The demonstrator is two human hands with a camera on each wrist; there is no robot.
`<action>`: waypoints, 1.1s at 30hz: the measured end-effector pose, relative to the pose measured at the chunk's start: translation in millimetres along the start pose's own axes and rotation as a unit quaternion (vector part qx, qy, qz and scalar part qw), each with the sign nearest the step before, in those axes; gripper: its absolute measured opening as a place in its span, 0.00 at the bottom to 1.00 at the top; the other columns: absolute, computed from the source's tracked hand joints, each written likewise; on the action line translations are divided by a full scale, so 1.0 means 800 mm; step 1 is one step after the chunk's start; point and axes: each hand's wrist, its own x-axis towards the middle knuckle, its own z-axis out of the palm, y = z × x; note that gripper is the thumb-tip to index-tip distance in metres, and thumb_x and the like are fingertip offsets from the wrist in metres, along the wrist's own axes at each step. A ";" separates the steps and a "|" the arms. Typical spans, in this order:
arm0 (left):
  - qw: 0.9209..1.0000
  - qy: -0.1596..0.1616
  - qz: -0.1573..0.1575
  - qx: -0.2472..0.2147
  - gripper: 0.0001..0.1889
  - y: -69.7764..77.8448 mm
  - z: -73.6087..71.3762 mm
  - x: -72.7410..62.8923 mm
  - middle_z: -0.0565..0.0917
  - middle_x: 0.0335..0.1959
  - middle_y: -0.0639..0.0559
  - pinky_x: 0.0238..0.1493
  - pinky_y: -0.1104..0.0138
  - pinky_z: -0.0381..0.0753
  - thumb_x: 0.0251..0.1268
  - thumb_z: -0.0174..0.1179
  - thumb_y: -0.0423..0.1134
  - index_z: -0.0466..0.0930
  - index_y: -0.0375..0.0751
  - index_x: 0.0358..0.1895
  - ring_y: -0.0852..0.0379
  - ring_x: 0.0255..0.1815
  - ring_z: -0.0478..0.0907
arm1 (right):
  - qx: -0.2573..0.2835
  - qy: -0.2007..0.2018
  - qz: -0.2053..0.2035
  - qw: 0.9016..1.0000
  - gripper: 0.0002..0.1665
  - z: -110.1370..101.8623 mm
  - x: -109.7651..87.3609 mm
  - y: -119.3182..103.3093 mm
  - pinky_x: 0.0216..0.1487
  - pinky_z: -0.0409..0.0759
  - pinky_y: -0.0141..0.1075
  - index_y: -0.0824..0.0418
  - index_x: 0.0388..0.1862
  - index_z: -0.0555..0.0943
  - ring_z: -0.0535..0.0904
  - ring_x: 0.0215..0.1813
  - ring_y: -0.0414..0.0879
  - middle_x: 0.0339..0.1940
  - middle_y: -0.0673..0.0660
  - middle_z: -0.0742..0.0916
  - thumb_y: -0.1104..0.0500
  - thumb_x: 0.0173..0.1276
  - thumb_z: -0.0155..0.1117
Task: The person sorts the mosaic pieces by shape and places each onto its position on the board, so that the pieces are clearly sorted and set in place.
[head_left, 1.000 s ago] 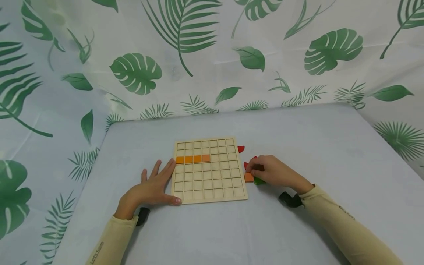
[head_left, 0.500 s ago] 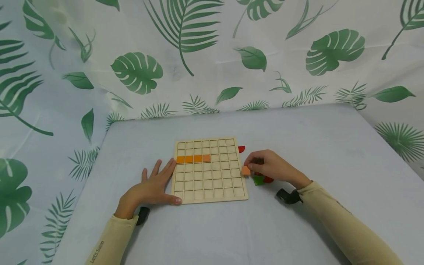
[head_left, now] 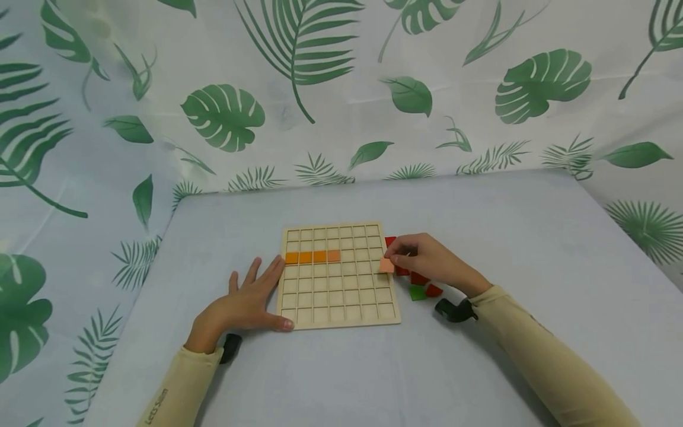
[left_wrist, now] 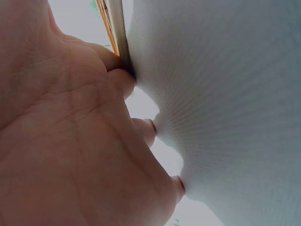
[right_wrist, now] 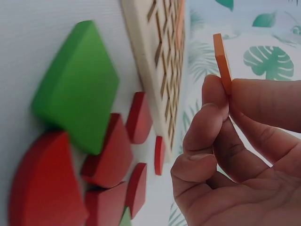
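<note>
A square wooden grid board (head_left: 341, 296) lies on the table, with a row of several orange tiles (head_left: 312, 257) set in its cells from the left edge. My left hand (head_left: 242, 305) rests spread at the board's left side, its fingers and thumb touching the edge. Between thumb and fingertips my right hand (head_left: 429, 261) pinches an orange square tile (head_left: 386, 265), held above the board's right border. In the right wrist view the orange tile (right_wrist: 222, 61) is seen nearly edge-on, clear of the board.
Right of the board lie several loose pieces: red pieces (right_wrist: 44, 183), some partly hidden by the right hand in the head view, and a green piece (head_left: 417, 292). A leaf-print cloth (head_left: 320, 89) hangs behind the table.
My right hand has picked up the orange tile from beside the board and carried it left and away from me, over the board's right border. The left hand has stayed put.
</note>
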 end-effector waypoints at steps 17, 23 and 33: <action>1.000 0.000 -0.006 -0.001 0.72 0.002 0.002 0.002 0.38 0.90 0.43 0.73 0.27 0.22 0.55 0.80 0.64 0.36 0.38 0.89 0.33 0.87 0.23 | 0.017 0.007 -0.026 0.999 0.08 0.001 0.025 -0.014 0.41 0.79 0.40 0.62 0.49 0.89 0.79 0.41 0.51 0.42 0.54 0.88 0.64 0.80 0.62; 1.000 -0.001 -0.008 -0.002 0.73 0.001 0.005 0.003 0.38 0.90 0.43 0.73 0.27 0.22 0.54 0.80 0.64 0.36 0.38 0.89 0.33 0.87 0.23 | 0.017 -0.001 -0.030 0.999 0.08 0.005 0.035 -0.021 0.45 0.78 0.40 0.63 0.48 0.88 0.78 0.42 0.51 0.40 0.54 0.88 0.67 0.80 0.62; 1.000 0.000 -0.007 0.004 0.73 0.002 0.002 0.001 0.38 0.90 0.42 0.73 0.26 0.23 0.54 0.80 0.64 0.36 0.38 0.89 0.33 0.87 0.23 | 0.010 -0.012 -0.028 0.999 0.08 0.009 0.051 -0.030 0.54 0.79 0.46 0.62 0.48 0.88 0.81 0.46 0.51 0.42 0.53 0.89 0.66 0.80 0.61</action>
